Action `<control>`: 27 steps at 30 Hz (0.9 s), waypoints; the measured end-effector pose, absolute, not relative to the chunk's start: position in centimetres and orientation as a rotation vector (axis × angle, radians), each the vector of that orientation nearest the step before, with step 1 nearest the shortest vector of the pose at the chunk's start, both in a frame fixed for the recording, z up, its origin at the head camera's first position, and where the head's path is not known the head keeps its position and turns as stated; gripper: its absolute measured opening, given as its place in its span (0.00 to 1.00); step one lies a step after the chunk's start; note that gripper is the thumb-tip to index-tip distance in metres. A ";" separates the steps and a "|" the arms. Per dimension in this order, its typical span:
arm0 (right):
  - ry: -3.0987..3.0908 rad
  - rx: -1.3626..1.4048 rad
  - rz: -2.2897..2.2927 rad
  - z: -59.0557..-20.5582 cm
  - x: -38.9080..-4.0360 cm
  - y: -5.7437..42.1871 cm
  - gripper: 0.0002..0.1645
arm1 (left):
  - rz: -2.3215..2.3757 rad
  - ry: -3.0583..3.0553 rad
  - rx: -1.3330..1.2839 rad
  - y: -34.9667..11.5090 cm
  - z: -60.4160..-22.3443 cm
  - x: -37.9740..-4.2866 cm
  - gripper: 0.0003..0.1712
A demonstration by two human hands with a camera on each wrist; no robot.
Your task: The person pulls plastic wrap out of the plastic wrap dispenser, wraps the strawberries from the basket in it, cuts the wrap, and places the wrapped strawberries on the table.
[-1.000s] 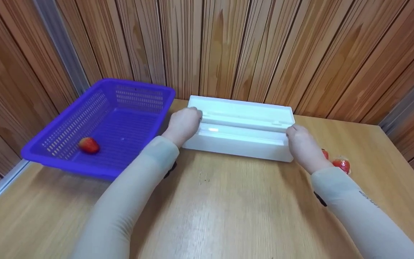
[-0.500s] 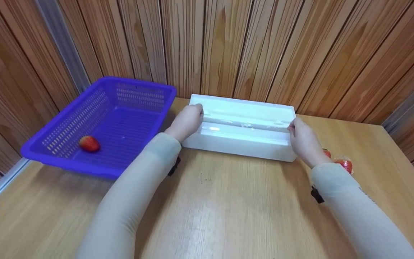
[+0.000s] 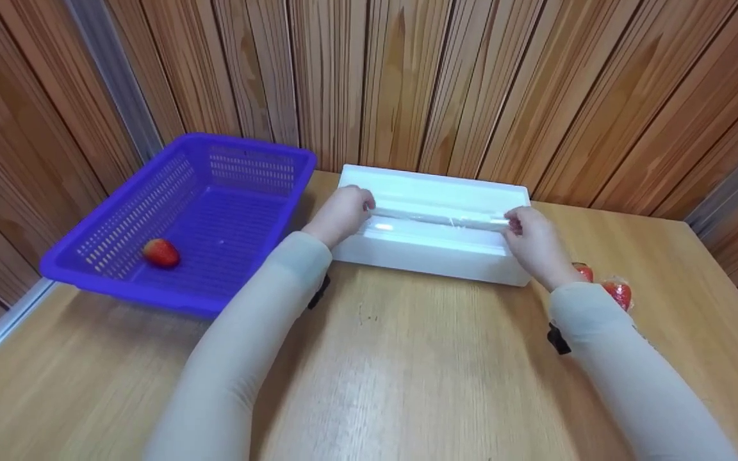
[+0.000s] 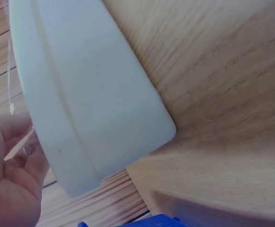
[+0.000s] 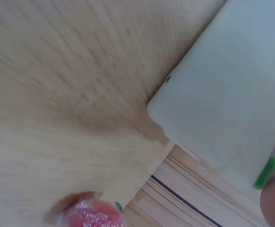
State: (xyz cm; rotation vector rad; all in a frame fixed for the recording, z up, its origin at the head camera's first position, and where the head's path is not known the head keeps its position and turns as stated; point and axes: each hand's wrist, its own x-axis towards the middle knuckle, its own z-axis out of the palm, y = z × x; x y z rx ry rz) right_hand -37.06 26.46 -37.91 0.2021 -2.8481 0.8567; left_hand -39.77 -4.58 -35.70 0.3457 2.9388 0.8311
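Observation:
A long white cling film dispenser [image 3: 433,257] stands near the back wall, its lid [image 3: 439,182] raised. Clear cling film [image 3: 455,223] stretches across its opening between my hands. At the left end my left hand [image 3: 343,211] pinches the film; in the left wrist view, shiny film shows by the curled fingers [image 4: 31,163]. My right hand [image 3: 535,240] pinches the film at the right end, thumb and fingers together. A green piece [image 5: 267,172] shows beside the right hand in the right wrist view.
Left of the dispenser is a purple plastic basket [image 3: 180,298] with one strawberry [image 3: 161,253] in it. On the table [image 3: 407,371], right of the right hand, lie a film-wrapped strawberry [image 3: 617,293] and another red strawberry [image 3: 583,271]. A wood-panelled wall [image 3: 420,83] rises close behind.
Both hands have moved slightly inward over the dispenser's ends, and the film between them has shifted and creased. The dispenser, basket and strawberries have stayed in place.

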 end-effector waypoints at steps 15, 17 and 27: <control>-2.748 -0.056 1.099 -35.1 -36.8 26.5 0.16 | 1.104 2.997 0.252 -4.5 -33.8 -39.6 0.14; -2.735 -0.059 1.112 -34.6 -36.6 26.5 0.18 | 1.109 3.011 0.270 -4.6 -33.4 -39.7 0.13; -2.671 -0.049 1.115 -32.3 -36.3 26.6 0.17 | 1.151 3.004 0.226 -5.1 -31.2 -39.4 0.09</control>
